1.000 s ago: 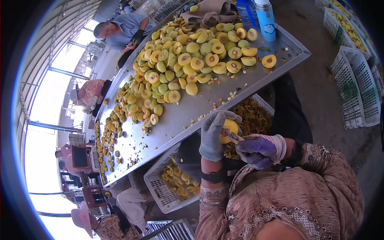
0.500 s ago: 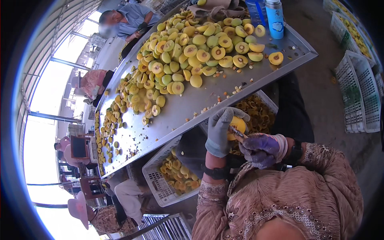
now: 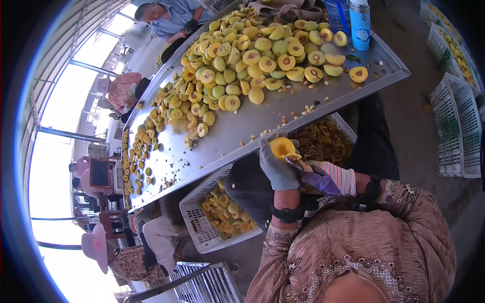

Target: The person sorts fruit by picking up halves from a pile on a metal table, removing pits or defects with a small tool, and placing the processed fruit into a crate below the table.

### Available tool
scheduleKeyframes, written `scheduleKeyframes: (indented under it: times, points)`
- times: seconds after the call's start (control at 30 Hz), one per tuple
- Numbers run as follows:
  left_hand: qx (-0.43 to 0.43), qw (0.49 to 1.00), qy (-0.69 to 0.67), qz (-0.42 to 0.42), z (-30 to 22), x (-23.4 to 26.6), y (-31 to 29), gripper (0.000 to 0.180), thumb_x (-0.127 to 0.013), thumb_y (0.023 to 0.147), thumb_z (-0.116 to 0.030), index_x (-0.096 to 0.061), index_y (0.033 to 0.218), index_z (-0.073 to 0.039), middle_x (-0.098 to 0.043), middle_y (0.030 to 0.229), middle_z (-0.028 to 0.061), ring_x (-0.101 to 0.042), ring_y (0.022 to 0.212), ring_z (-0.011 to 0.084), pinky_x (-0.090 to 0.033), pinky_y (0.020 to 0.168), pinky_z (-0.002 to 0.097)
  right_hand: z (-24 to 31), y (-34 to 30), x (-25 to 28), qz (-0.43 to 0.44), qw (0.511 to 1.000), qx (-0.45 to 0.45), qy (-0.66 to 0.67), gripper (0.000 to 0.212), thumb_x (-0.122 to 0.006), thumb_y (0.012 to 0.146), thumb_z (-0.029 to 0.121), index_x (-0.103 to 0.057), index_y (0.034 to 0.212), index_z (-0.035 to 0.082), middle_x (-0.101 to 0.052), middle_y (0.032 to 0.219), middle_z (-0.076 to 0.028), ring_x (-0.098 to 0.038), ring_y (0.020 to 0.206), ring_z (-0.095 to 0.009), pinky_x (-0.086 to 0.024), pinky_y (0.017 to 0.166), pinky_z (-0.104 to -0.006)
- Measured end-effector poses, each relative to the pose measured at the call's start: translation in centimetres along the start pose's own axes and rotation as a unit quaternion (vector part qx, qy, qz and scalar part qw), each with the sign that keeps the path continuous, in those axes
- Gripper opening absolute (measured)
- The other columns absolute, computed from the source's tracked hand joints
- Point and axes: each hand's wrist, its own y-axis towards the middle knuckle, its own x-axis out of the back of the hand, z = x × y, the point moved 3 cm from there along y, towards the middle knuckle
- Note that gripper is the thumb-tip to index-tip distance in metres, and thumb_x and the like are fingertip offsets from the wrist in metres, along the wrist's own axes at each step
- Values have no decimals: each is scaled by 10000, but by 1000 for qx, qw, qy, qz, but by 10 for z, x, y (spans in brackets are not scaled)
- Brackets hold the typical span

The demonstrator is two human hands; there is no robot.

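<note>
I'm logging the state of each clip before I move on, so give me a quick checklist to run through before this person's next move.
1. Left hand has the yellow fruit half secured: ok, gripped with its hollow side showing.
2. Right hand holds the small tool: ok, though the fingers hide part of it.
3. Tool tip clear of the fruit half: cannot tell, too small and close together.
4. Metal table edge free of loose bits: not ok, kernels lie scattered along it.
5. Blue bottle standing upright: ok, near the table's far corner.
</note>
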Motion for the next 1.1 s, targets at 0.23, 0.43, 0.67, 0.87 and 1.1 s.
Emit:
scheduleKeyframes:
  times: [0.23, 0.43, 0.67, 0.87, 1.1]
  points:
    - [-26, 998, 63, -8, -17, -2, -10, 410, -386, 960, -425, -548, 979, -49, -608, 826, 112, -601, 707, 200, -501, 612, 291, -122, 56, 80, 19, 899, 93, -427, 227, -513, 920, 172, -537, 1070, 3, -626, 877, -109, -591, 809, -165, -476, 718, -297]
    - [-311, 874, 372, 29, -52, 32, -14, 406, -384, 972, -388, -536, 1000, -13, -593, 961, 124, -602, 769, 209, -504, 635, 274, -62, 21, 103, -64, 896, 215, -383, 252, -576, 885, 227, -551, 934, -18, -607, 785, -202, -616, 721, -289, -464, 643, -329]
    - [-257, 537, 767, -241, -170, 189, 21, 332, -706, 790, -272, -624, 993, -23, -639, 856, 126, -606, 722, 179, -470, 584, 271, -30, 2, 104, -149, 883, 0, -446, 384, -540, 862, 357, -548, 921, -22, -585, 667, -182, -610, 611, -302, -459, 569, -359]
    - [-320, 615, 718, -71, -163, 33, 104, 443, -726, 745, -334, -602, 1088, -84, -604, 1041, 151, -608, 879, 281, -485, 775, 368, -72, 15, 115, -149, 887, 52, -434, 352, -565, 855, 346, -563, 929, 2, -617, 741, -179, -605, 667, -330, -467, 618, -375]
    - [-207, 530, 812, 128, -35, -21, 219, 581, -723, 734, -314, -514, 1239, -117, -585, 1127, 178, -583, 994, 347, -465, 882, 386, -88, 3, 113, -158, 915, 38, -369, 277, -596, 862, 296, -579, 923, 26, -630, 812, -188, -603, 735, -346, -466, 655, -384]
